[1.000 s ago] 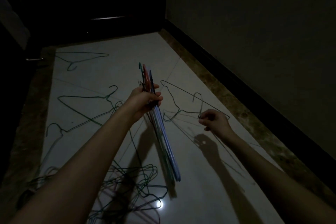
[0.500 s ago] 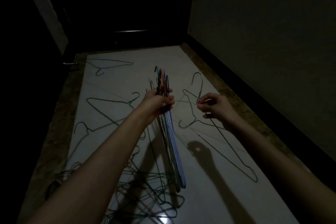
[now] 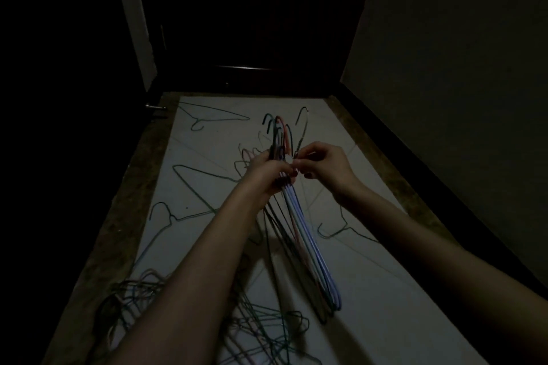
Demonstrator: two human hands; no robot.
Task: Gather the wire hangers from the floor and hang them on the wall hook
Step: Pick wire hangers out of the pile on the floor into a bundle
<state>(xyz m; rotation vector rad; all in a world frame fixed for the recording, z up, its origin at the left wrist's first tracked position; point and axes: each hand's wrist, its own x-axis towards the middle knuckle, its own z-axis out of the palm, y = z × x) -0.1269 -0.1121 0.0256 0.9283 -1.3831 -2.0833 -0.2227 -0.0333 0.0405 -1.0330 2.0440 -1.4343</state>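
Gathering partly done: bundle of hangers (image 3: 299, 216) clamped by left hand (image 3: 267, 172); one more hanger (image 3: 302, 127) pinched beside bundle by right hand (image 3: 323, 166) fingers. Tangled pile (image 3: 207, 320) and singles left on floor (image 3: 385, 290) around bundle; wall hook unseen.

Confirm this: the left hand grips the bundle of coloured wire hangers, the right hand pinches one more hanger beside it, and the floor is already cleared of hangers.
Not cleared. The head view shows a tangled pile of wire hangers on the floor. The left hand does grip the bundle of coloured wire hangers; the right hand pinches one more hanger.
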